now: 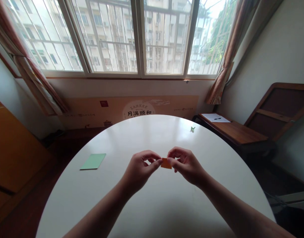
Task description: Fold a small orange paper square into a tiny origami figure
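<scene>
Between my two hands is a small orange piece of paper, held up above the white round table. My left hand pinches its left edge between thumb and fingers. At the right edge, my right hand grips it with the thumb in front and the fingers behind. The fingertips partly cover the paper, so any folds in it are hard to make out. A stack or sheet of square green paper lies to the left of my hands. Farther back on the right sits a small green folded paper piece.
Beyond the table's far edge, a printed panel stands beneath the barred window. On the right is a wooden bench or side table bearing white paper and a dark pen. A wooden cabinet stands left.
</scene>
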`<action>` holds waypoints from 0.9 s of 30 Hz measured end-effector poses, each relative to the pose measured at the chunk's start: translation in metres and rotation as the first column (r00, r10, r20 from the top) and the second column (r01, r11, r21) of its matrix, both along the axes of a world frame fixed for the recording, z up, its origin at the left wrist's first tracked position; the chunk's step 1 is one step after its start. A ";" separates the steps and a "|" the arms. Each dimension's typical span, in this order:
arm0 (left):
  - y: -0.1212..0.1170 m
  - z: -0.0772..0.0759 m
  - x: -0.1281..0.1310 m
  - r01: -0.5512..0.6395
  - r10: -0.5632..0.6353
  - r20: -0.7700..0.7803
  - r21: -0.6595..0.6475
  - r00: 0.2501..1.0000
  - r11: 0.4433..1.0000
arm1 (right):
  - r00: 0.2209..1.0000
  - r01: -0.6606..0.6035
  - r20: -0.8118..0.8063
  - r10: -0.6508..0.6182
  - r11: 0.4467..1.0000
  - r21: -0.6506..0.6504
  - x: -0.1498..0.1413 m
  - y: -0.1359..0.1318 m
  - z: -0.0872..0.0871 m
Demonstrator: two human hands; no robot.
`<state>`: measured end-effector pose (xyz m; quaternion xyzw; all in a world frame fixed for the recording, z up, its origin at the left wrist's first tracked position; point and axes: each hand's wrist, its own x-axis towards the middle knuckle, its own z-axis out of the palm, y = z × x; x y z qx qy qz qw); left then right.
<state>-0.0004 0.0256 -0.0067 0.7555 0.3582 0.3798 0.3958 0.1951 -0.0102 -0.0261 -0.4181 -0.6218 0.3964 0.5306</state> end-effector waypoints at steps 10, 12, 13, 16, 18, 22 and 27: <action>-0.009 0.006 0.000 0.065 -0.058 -0.049 0.168 0.997 0.984 | 0.986 -0.022 0.168 0.005 0.995 0.100 -0.001 -0.005 0.003; -0.009 0.006 0.001 0.071 -0.064 -0.040 0.176 0.997 0.982 | 0.981 -0.022 0.195 0.002 0.995 0.100 -0.002 -0.006 0.003; -0.009 0.006 0.001 0.077 -0.070 -0.042 0.183 0.997 0.980 | 0.978 -0.025 0.207 0.004 0.995 0.099 -0.003 -0.006 0.002; -0.009 0.006 0.001 0.095 -0.084 -0.062 0.190 0.994 0.977 | 0.971 -0.045 0.236 0.022 0.995 0.093 -0.002 -0.006 0.001; -0.010 0.005 0.002 0.098 -0.087 -0.069 0.189 0.994 0.977 | 0.965 -0.052 0.261 0.025 0.994 0.095 -0.003 -0.006 0.001; -0.012 0.001 0.004 0.097 -0.086 -0.064 0.194 0.994 0.976 | 0.955 -0.046 0.298 0.012 0.993 0.108 -0.005 -0.007 0.000; -0.012 0.000 0.004 0.099 -0.092 -0.049 0.168 0.995 0.981 | 0.952 -0.007 0.303 -0.032 0.992 0.124 -0.006 -0.007 -0.001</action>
